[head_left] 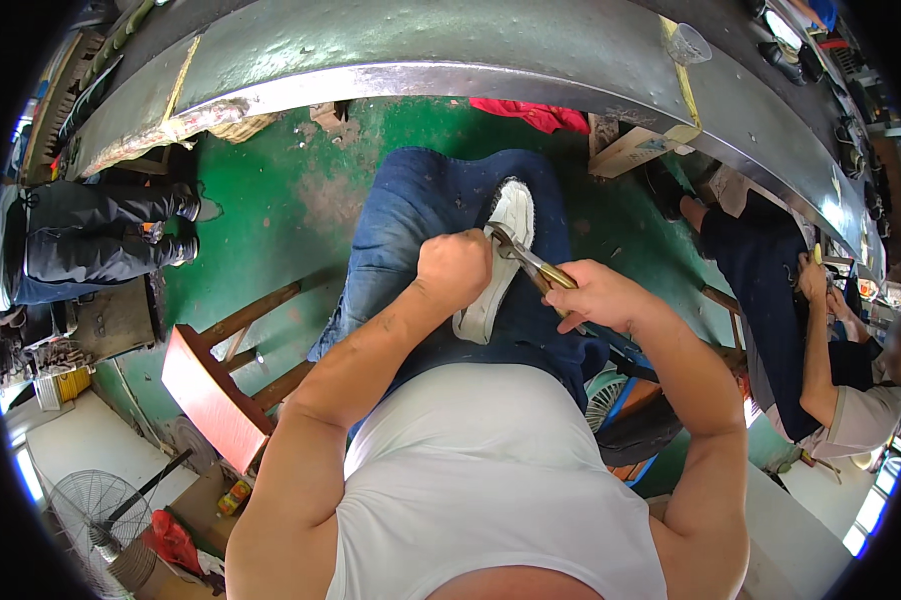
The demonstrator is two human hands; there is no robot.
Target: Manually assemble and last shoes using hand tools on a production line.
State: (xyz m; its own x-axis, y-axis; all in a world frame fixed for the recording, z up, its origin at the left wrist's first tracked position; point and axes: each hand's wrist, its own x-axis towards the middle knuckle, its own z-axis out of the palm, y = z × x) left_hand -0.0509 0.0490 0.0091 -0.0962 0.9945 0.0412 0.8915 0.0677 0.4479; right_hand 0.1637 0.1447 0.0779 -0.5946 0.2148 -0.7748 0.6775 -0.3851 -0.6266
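A white shoe (514,208) with a dark edge lies lengthwise on my lap, over the blue denim. My right hand (603,293) grips the handles of metal pliers (527,262), whose jaws meet the shoe near its middle. What the jaws pinch is too small to tell. My left hand (457,268) is closed in a fist at the shoe's left side, close to the jaws. Its fingers hide whatever they hold.
Ahead runs a long metal-topped bench (421,45), with a red cloth (536,113) beneath it. A wooden stool (216,395) stands at left, near a fan (99,535). Another person (826,340) sits at right; someone's dark-trousered legs (101,235) show at left.
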